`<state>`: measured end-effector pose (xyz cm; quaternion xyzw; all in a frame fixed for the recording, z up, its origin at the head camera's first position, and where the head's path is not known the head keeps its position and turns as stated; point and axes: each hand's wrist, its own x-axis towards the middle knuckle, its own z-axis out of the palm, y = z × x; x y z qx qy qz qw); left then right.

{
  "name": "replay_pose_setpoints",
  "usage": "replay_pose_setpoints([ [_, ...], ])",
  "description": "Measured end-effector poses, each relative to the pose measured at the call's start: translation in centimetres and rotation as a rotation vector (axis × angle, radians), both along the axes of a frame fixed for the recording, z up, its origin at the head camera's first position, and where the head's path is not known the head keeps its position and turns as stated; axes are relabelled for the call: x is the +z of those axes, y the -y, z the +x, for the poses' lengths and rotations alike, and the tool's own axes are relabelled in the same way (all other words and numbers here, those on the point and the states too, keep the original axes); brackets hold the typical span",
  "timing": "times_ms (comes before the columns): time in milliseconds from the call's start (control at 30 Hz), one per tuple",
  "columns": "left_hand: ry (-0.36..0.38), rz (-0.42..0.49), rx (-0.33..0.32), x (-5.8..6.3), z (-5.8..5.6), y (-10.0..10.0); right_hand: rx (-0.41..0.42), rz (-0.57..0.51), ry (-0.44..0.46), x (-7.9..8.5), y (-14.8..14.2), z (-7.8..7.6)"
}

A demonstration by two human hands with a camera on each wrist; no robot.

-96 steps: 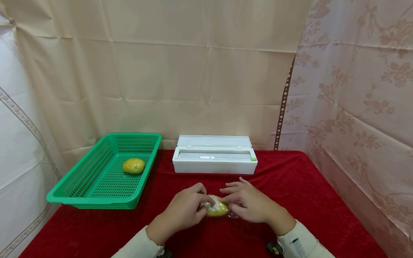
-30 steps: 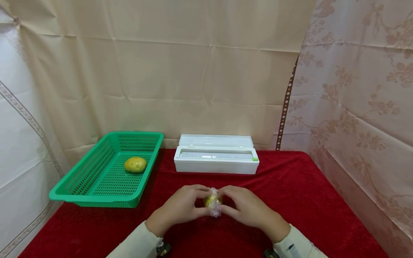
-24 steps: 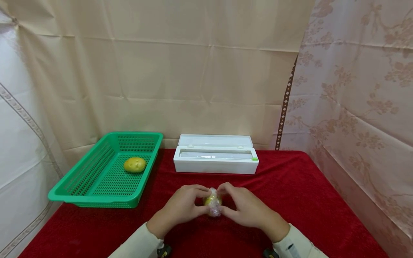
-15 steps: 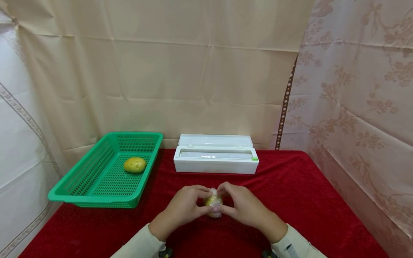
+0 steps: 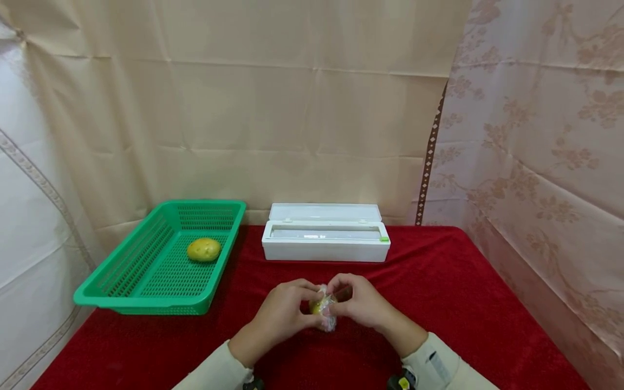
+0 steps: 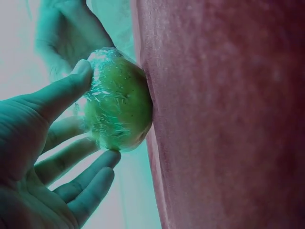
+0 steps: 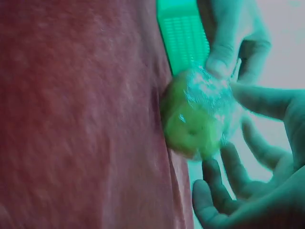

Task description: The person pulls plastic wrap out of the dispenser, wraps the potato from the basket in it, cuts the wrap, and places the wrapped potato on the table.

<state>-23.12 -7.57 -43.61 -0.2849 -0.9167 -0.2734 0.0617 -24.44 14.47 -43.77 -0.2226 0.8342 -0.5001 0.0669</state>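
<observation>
A yellow potato (image 5: 316, 307) wrapped in clear cling film (image 5: 331, 324) rests on the red cloth between my hands. From its left side, my left hand (image 5: 279, 315) holds it between thumb and fingers; in the left wrist view, the thumb presses the crinkled film (image 6: 97, 93). My right hand (image 5: 363, 304) has its thumb and fingers bent around the right side, at the gathered film. Seen from the right wrist, the right thumb (image 7: 262, 100) lies against the film while the fingers curl below the potato (image 7: 190, 125).
A green slotted basket (image 5: 141, 301) stands at the left with an unwrapped potato (image 5: 203, 249) in it. Behind my hands sits a white cling film dispenser (image 5: 325, 251), lid raised, with a green slider at its right end. Curtains hang behind and at the sides.
From 3.2 seconds ago, the wrapped potato has been turned, and both hands have moved to its two sides. Lately the right fingers have bent inward at the film; the left hand shifts little.
</observation>
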Motion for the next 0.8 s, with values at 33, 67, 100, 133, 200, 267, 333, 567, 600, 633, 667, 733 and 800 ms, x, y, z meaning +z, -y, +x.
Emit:
replay_pose_setpoints([
  [33, -0.001, 0.003, 0.003, 0.0, 0.1, 0.0, 0.013, -0.001, 0.008, 0.0, -0.1, -0.1],
  [67, -0.003, 0.006, 0.005, 0.0, 0.1, 0.0, 0.02, 0.008, 0.007, 0.0, -0.1, -0.2],
  [100, -0.002, 0.01, 0.008, 0.0, 0.1, -0.1, 0.023, 0.02, -0.001, 0.0, -0.2, -0.2],
  [133, -0.007, 0.013, 0.008, 0.0, 0.1, -0.1, 0.019, 0.031, -0.012, 0.0, -0.2, -0.2],
  [200, -0.012, 0.011, 0.006, 0.0, 0.2, -0.1, -0.009, 0.038, -0.014, 0.0, -0.2, -0.2],
  [267, -0.028, 0.006, -0.001, -0.1, 0.2, -0.1, -0.045, 0.023, -0.011, -0.2, 0.0, -0.3],
  [333, -0.039, -0.005, -0.007, 0.0, 0.2, 0.0, -0.068, -0.016, 0.001, -0.4, 0.1, -0.3],
  [567, 0.023, -0.005, -0.041, 0.7, 0.1, 0.4, -0.088, -0.05, -0.08, -1.1, 0.4, -0.5],
  [600, 0.04, -0.002, -0.053, 0.8, 0.0, 0.6, -0.09, -0.029, -0.104, -1.1, 0.3, -0.5],
  [633, 0.053, -0.003, -0.066, 0.9, -0.1, 0.8, -0.087, -0.008, -0.126, -1.0, 0.2, -0.6],
  [667, 0.066, -0.004, -0.078, 1.0, -0.2, 0.9, -0.081, 0.026, -0.154, -0.9, 0.1, -0.6],
  [733, 0.079, -0.007, -0.106, 1.0, -0.3, 1.2, -0.043, 0.094, -0.205, -0.6, -0.4, -0.5],
  [800, 0.075, -0.007, -0.125, 1.0, -0.5, 1.5, 0.017, 0.156, -0.249, -0.2, -0.9, -0.5],
])
